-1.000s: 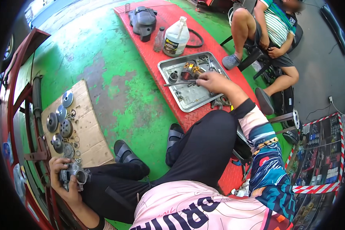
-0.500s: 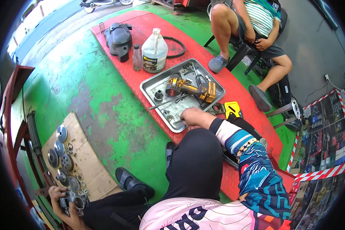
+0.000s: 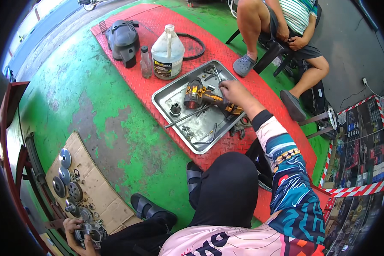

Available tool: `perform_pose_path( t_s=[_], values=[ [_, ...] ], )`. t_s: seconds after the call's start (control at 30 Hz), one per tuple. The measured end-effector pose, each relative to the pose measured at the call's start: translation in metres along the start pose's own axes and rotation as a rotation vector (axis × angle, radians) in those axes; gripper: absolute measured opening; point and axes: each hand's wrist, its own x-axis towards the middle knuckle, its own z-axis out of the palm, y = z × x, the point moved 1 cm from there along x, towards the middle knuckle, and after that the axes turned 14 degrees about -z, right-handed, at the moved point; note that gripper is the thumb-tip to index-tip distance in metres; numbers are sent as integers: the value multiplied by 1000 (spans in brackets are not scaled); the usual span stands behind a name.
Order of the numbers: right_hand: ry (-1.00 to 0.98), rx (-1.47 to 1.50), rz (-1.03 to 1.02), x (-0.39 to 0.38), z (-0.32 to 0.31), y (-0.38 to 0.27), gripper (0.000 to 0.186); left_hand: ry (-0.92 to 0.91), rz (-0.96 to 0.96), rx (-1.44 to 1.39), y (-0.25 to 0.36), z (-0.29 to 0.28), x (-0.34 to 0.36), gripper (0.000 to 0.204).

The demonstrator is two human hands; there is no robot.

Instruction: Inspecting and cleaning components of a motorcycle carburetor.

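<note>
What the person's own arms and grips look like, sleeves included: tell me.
The right sleeve is long and patterned: black cuff, pale pink, then teal, navy and white, with a gold-and-black band across it and some red toward the shoulder. The right grip is a bare, ungloved hand, as is the left grip. No left sleeve shows.

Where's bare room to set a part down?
Free: cardboard strip between the metal discs and green floor; red platform, far end, beyond the pale jug and dark cover. Crowded: tray, around the power tool and right hand; cardboard's left side.
</note>
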Motion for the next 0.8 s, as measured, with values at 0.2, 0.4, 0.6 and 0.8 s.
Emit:
perform_pose_path(
  t_s=[0.2, 0.4, 0.6, 0.8],
  values=[
    [-380, -422, -156, 3, 16, 3, 49, 18, 29, 59, 10, 4, 7, 35],
    [-458, -399, -115, 15, 37, 11, 65, -12, -26, 94, 12, 4, 15, 36],
    [-276, -338, -150, 9, 39, 19, 53, -24, 2, 96, 12, 10, 29, 38],
    [-141, -204, -36, -2, -25, 15, 53, 2, -55, 49, 8, 13, 37, 43]
  ],
)
